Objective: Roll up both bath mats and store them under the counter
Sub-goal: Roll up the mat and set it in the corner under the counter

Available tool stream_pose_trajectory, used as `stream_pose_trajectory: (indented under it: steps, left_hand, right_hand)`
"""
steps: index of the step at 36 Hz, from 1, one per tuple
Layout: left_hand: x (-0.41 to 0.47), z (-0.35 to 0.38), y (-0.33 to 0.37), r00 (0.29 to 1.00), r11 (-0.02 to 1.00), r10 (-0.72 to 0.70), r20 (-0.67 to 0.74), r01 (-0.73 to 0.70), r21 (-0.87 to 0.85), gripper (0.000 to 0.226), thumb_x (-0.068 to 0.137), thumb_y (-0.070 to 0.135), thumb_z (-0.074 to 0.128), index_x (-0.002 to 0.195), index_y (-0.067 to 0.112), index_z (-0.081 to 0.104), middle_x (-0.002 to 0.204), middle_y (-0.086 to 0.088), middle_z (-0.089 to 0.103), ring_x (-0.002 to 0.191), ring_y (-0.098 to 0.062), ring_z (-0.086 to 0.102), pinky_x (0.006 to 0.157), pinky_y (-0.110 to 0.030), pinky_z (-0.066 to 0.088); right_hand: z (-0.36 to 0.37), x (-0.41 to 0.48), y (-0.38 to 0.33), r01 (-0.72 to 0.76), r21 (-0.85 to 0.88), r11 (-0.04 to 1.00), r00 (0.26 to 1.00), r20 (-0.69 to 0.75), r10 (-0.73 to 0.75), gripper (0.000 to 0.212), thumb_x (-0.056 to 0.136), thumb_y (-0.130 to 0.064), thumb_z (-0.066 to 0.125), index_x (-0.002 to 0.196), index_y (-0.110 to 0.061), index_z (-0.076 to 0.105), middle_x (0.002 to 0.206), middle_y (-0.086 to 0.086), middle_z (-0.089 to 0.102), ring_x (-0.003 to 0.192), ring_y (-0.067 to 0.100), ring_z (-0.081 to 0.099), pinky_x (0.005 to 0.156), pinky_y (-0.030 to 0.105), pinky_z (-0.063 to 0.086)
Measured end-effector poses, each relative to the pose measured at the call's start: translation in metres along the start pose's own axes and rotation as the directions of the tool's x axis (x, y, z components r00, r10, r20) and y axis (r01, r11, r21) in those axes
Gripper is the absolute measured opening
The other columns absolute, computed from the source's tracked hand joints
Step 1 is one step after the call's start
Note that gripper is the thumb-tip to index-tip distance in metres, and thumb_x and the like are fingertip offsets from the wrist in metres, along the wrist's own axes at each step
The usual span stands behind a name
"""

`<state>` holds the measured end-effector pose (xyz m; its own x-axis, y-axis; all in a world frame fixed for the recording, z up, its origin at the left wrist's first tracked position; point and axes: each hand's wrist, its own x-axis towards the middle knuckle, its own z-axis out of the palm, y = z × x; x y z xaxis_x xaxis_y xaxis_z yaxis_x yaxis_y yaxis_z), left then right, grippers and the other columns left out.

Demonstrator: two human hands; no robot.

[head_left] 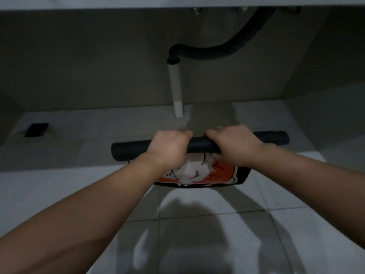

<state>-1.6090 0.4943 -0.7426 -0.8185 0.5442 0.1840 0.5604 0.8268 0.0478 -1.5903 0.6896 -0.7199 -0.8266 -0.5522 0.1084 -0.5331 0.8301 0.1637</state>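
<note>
Your left hand (167,149) and right hand (235,145) both grip the bath mat (197,173) roll mid-length, fingers curled over its far side. The roll lies crosswise on the tile floor (197,224), just in front of the white drain pipe (176,89). The orange printed flap lies flat toward you.

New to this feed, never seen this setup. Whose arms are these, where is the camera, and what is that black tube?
No machine here: one camera worn on a person's head looks forward and down at their bare arms. The left hand and right hand both grip a black rolled bath mat on the tiled floor, below the counter. An orange and white printed part lies flat just below the roll. Behind stand a white pipe and a black corrugated hose; a dark square fitting sits at the left.
</note>
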Motion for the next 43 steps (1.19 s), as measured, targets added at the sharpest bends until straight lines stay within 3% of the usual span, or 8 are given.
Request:
stream_pose_trajectory:
  steps: [5, 9, 15, 20, 28, 33, 38, 43]
  left_hand:
    - [-0.004, -0.001, 0.009, 0.983, 0.988, 0.096, -0.16, -0.075, 0.135, 0.023, 0.07, 0.021, 0.065, 0.088, 0.021, 0.051, 0.08, 0.001, 0.062, 0.068, -0.024, 0.06, 0.049, -0.029, 0.023]
    - [0.002, -0.006, 0.007, 0.996, 0.996, 0.067, -0.061, -0.063, 0.064, 0.027, 0.069, 0.026, 0.063, 0.09, 0.023, 0.047, 0.083, 0.003, 0.06, 0.074, -0.024, 0.06, 0.052, -0.03, 0.032]
    - [0.004, -0.013, -0.011, 0.895, 0.913, -0.056, 0.443, 0.226, -0.341, 0.065, 0.062, 0.032, 0.076, 0.12, 0.027, 0.047, 0.093, 0.005, 0.059, 0.078, -0.016, 0.058, 0.058, -0.022, 0.042]
    - [-0.002, -0.007, -0.008, 0.966, 0.979, -0.072, 0.247, 0.116, -0.168, 0.028, 0.07, 0.027, 0.066, 0.095, 0.024, 0.054, 0.082, 0.001, 0.061, 0.075, -0.023, 0.06, 0.056, -0.029, 0.044]
    - [-0.005, 0.001, 0.006, 0.988, 0.988, 0.114, -0.102, -0.102, 0.117, 0.024, 0.072, 0.021, 0.064, 0.088, 0.021, 0.047, 0.082, 0.001, 0.061, 0.068, -0.024, 0.059, 0.05, -0.03, 0.032]
    - [0.0, 0.001, 0.002, 0.997, 0.996, 0.078, -0.027, -0.077, 0.046, 0.031, 0.069, 0.03, 0.064, 0.092, 0.023, 0.045, 0.087, 0.003, 0.061, 0.077, -0.023, 0.06, 0.054, -0.03, 0.034]
    - [0.001, -0.003, -0.014, 0.914, 0.937, -0.065, 0.401, 0.195, -0.291, 0.06, 0.057, 0.049, 0.075, 0.108, 0.027, 0.052, 0.091, 0.004, 0.061, 0.08, -0.019, 0.06, 0.066, -0.032, 0.05]
    - [-0.004, 0.003, -0.014, 0.918, 0.91, -0.066, 0.39, 0.216, -0.355, 0.033, 0.062, 0.033, 0.071, 0.09, 0.028, 0.055, 0.079, 0.001, 0.063, 0.07, -0.019, 0.061, 0.062, -0.035, 0.053]
  right_hand:
    - [-0.006, 0.01, 0.012, -0.281, 0.4, 0.872, 0.898, 0.43, 0.093, 0.033, 0.061, -0.039, 0.074, 0.085, -0.027, 0.055, 0.072, -0.006, 0.061, 0.066, 0.015, 0.06, 0.057, 0.032, 0.049]
    - [-0.005, 0.006, 0.008, -0.185, 0.268, 0.945, 0.955, 0.277, 0.109, 0.024, 0.067, -0.035, 0.067, 0.086, -0.028, 0.055, 0.068, -0.007, 0.056, 0.07, 0.022, 0.06, 0.052, 0.029, 0.037]
    - [0.0, -0.005, 0.002, 0.116, -0.121, 0.986, 0.988, -0.088, -0.127, 0.021, 0.077, -0.022, 0.059, 0.096, -0.015, 0.053, 0.083, 0.006, 0.06, 0.067, 0.027, 0.058, 0.051, 0.031, 0.033]
    - [0.004, -0.002, 0.001, 0.076, -0.137, 0.988, 0.992, -0.089, -0.089, 0.028, 0.077, -0.027, 0.059, 0.102, -0.016, 0.053, 0.088, 0.006, 0.058, 0.072, 0.027, 0.057, 0.056, 0.031, 0.033]
    - [0.0, 0.004, 0.016, -0.309, 0.418, 0.854, 0.875, 0.477, 0.083, 0.039, 0.06, -0.044, 0.077, 0.088, -0.031, 0.053, 0.078, -0.009, 0.061, 0.069, 0.012, 0.06, 0.057, 0.03, 0.047]
    - [0.001, 0.001, 0.012, -0.207, 0.272, 0.94, 0.942, 0.314, 0.117, 0.026, 0.066, -0.035, 0.069, 0.086, -0.031, 0.052, 0.07, -0.008, 0.056, 0.068, 0.018, 0.059, 0.055, 0.029, 0.042]
    - [0.009, -0.01, 0.011, 0.088, -0.118, 0.989, 0.995, -0.034, -0.093, 0.023, 0.072, -0.021, 0.061, 0.093, -0.019, 0.053, 0.08, 0.002, 0.062, 0.065, 0.026, 0.06, 0.049, 0.028, 0.029]
    - [0.009, -0.011, 0.006, 0.091, -0.136, 0.986, 0.992, -0.076, -0.102, 0.02, 0.076, -0.019, 0.058, 0.095, -0.018, 0.053, 0.082, 0.003, 0.061, 0.065, 0.025, 0.058, 0.052, 0.03, 0.035]
